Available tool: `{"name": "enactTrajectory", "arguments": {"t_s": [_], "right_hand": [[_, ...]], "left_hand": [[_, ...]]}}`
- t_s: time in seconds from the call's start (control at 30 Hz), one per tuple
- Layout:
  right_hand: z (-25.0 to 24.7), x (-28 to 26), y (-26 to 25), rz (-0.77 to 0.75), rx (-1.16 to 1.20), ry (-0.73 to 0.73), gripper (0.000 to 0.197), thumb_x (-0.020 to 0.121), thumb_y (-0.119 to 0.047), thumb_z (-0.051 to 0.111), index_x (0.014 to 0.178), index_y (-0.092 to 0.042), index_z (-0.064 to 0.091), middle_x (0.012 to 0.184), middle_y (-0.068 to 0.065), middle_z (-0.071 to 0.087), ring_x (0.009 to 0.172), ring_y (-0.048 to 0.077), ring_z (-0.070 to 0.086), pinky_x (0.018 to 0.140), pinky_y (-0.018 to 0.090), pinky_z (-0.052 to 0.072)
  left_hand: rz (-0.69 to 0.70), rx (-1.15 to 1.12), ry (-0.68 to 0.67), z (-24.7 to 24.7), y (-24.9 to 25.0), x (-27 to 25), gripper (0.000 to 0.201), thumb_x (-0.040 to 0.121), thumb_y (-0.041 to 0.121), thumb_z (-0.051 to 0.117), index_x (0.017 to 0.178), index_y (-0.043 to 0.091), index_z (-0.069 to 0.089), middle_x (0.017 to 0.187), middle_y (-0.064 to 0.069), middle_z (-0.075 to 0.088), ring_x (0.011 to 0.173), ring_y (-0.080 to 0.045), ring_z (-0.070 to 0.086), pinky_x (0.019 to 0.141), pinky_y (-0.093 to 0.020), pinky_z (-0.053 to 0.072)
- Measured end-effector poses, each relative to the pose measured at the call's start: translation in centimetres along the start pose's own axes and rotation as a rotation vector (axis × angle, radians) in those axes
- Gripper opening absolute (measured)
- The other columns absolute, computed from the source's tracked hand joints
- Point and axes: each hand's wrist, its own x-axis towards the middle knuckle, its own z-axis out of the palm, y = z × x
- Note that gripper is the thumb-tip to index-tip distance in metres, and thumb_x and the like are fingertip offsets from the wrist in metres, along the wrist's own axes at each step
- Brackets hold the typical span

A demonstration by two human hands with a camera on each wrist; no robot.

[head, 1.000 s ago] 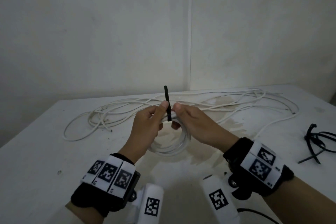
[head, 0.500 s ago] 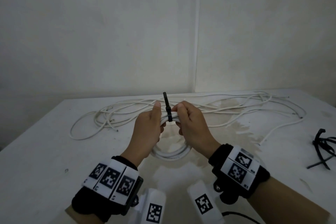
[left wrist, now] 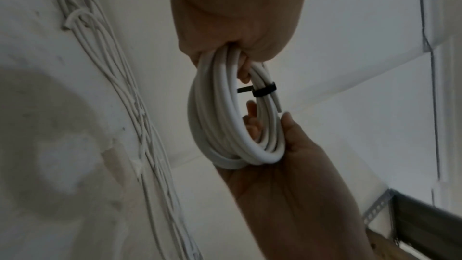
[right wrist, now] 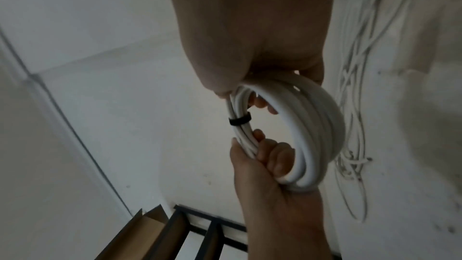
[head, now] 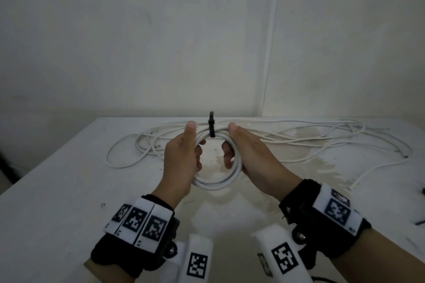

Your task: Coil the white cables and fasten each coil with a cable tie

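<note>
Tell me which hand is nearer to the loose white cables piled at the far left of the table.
Left. The left hand grips the coil on its left side, beside the loose cables; the right hand grips the coil's opposite side, farther from them.

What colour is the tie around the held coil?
Black. The cable tie bands the white coil; clearest in the left wrist view.

The coil (head: 216, 181) is up off the desk (head: 57, 202), with the left hand (head: 181, 158) on its left and the right hand (head: 250, 156) on its right. The cable tie (head: 211, 127) sits on its far side. Loose cables (head: 299, 135) lie behind on the desk.
</note>
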Motion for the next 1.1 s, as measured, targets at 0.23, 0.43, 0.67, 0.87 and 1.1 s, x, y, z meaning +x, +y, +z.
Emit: {"name": "enactTrajectory", "arguments": {"t_s": [0.23, 0.43, 0.67, 0.87, 1.1], "right_hand": [[2.4, 0.9, 1.0, -0.038, -0.046, 0.112, 0.031, 0.099, -0.033, 0.032, 0.075, -0.019, 0.046, 0.063, 0.000, 0.033, 0.050, 0.011, 0.034, 0.052, 0.025, 0.038], [3.9, 1.6, 2.5, 0.028, -0.140, 0.036, 0.033, 0.100, -0.033, 0.030, 0.072, -0.017, 0.038, 0.066, 0.000, 0.036, 0.052, 0.012, 0.036, 0.058, 0.028, 0.038], [6.7, 2.3, 3.1, 0.139, -0.208, -0.129, 0.038, 0.099, -0.033, 0.031, 0.134, -0.021, 0.039, 0.125, 0.001, 0.053, 0.102, 0.011, 0.058, 0.087, 0.022, 0.045], [10.0, 2.9, 3.5, 0.247, -0.251, -0.253, 0.055, 0.098, -0.040, 0.034, 0.147, -0.023, 0.018, 0.152, -0.011, 0.022, 0.140, 0.008, 0.020, 0.109, 0.022, 0.016], [12.9, 4.2, 4.2, 0.308, -0.194, -0.346, 0.052, 0.097, -0.040, 0.038, 0.144, -0.022, 0.026, 0.145, -0.017, 0.028, 0.133, 0.004, 0.028, 0.114, 0.029, 0.021]], "left_hand": [[0.109, 0.276, -0.170, -3.5, -0.5, 0.0, 0.041, 0.098, 0.036, 0.031, 0.080, 0.007, 0.054, 0.062, 0.001, 0.052, 0.053, -0.008, 0.050, 0.058, -0.024, 0.044], [-0.037, 0.413, -0.287, -8.2, -0.9, 0.8, 0.027, 0.100, 0.016, 0.036, 0.094, 0.008, 0.061, 0.088, -0.004, 0.064, 0.078, -0.013, 0.059, 0.070, -0.019, 0.053], [0.046, 0.553, -0.114, -11.5, -2.0, 1.1, 0.029, 0.099, 0.017, 0.037, 0.097, 0.003, 0.063, 0.092, -0.020, 0.064, 0.080, -0.026, 0.057, 0.082, -0.047, 0.051], [-0.033, 0.595, -0.151, -14.7, -2.3, 1.2, 0.030, 0.099, 0.020, 0.038, 0.103, 0.002, 0.062, 0.092, -0.014, 0.063, 0.081, -0.022, 0.058, 0.071, -0.027, 0.057], [-0.006, 0.775, -0.137, -18.8, -3.0, 2.4, 0.030, 0.095, 0.019, 0.047, 0.084, -0.006, 0.059, 0.070, -0.006, 0.053, 0.066, -0.016, 0.048, 0.070, -0.035, 0.049]]}}
